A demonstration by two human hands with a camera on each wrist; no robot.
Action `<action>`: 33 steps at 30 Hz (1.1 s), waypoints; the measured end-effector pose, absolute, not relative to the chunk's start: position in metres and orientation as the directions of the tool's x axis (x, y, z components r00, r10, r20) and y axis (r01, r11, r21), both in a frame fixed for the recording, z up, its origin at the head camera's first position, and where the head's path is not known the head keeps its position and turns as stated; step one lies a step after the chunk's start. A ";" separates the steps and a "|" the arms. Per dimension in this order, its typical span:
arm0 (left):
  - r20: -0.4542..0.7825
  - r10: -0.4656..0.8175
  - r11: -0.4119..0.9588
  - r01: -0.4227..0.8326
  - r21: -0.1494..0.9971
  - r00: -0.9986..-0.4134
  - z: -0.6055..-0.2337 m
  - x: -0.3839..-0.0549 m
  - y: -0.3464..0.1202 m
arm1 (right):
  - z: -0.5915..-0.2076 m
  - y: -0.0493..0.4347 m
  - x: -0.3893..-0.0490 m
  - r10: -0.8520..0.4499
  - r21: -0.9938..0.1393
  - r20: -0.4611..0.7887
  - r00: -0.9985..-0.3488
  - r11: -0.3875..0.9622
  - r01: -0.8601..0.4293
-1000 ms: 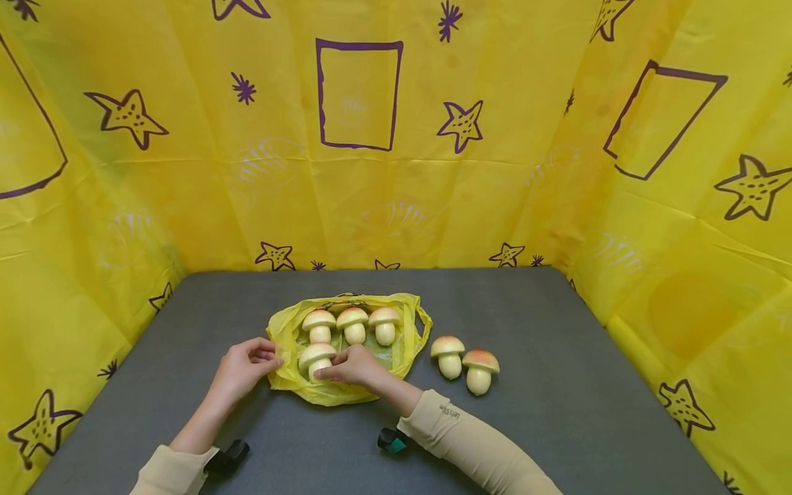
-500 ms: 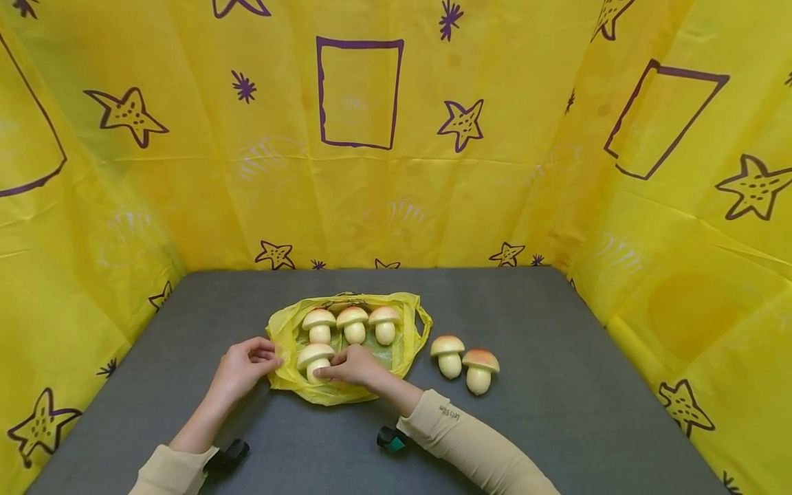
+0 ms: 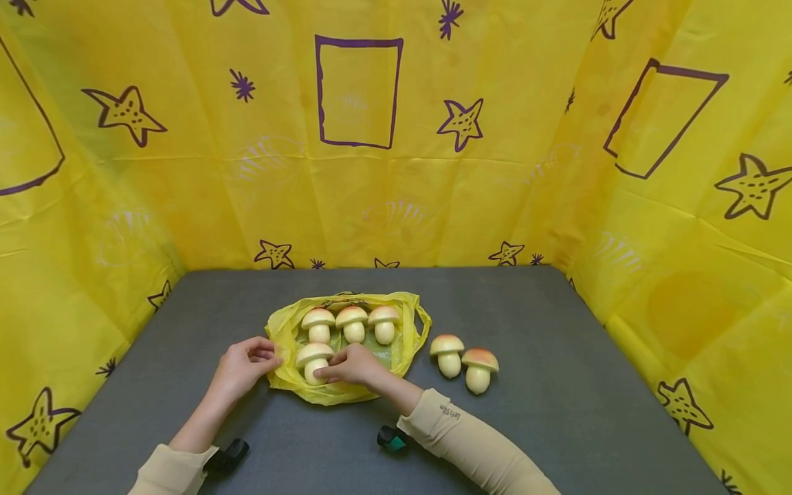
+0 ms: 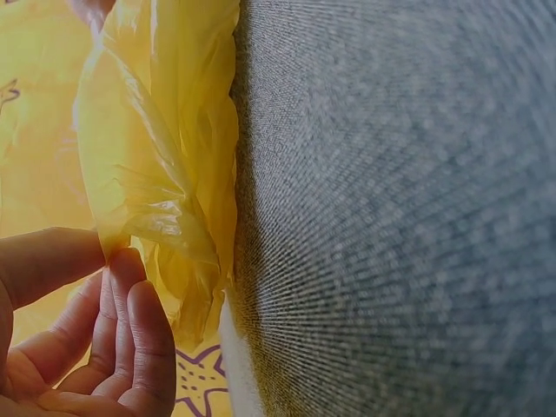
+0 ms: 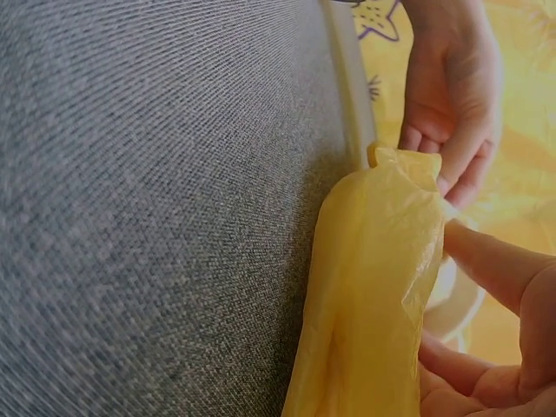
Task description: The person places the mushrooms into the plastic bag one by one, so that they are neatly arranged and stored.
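A yellow plastic bag (image 3: 328, 394) lies on the table with its mouth spread open. Its left rim is pinched between the thumb and fingers of my left hand (image 3: 243, 364), and the left wrist view shows the thin film (image 4: 174, 174) at those fingertips. Inside the bag, at the front left, my right hand (image 3: 357, 366) holds a toy mushroom (image 3: 313, 354) by its stem, cap pointing away. Behind it three more mushrooms, left (image 3: 318, 323), middle (image 3: 351, 323) and right (image 3: 384, 323), lie in a row. The bag's wall partly hides my right fingers in the right wrist view.
Right of the bag, two mushrooms, one nearer the bag (image 3: 447, 352) and one farther right (image 3: 480, 368), lie side by side on the grey table (image 3: 557, 426). Yellow patterned sheeting (image 3: 421, 199) encloses the table at the back and sides.
The mushroom in my right hand has shifted very slightly left within the bag. My left hand keeps its place on the rim, and the other mushrooms stay where they were.
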State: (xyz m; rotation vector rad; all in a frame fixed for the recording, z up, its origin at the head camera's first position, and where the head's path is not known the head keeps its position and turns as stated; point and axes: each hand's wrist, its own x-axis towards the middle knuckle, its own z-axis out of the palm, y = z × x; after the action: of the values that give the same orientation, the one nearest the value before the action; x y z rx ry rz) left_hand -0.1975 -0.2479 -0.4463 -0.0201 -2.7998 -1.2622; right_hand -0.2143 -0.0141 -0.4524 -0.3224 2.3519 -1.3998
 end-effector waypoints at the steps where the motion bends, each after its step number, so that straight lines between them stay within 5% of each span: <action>1: 0.071 -0.017 0.663 0.042 0.747 -0.997 -0.446 -0.197 -0.248 | -0.452 -0.014 -0.214 -0.385 -0.880 -0.210 -0.899 0.474 0.002; 33: 0.081 -0.014 0.662 0.052 0.747 -0.997 -0.448 -0.198 -0.249 | -0.447 -0.001 -0.220 -0.423 -0.800 -0.190 -0.886 0.589 -0.109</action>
State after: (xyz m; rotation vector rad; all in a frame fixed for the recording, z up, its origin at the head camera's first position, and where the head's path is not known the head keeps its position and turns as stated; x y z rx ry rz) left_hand -0.1978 -0.2493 -0.4477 -0.0319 -2.7910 -1.2589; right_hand -0.2196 -0.0006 -0.4467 -0.4297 2.4602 -1.2033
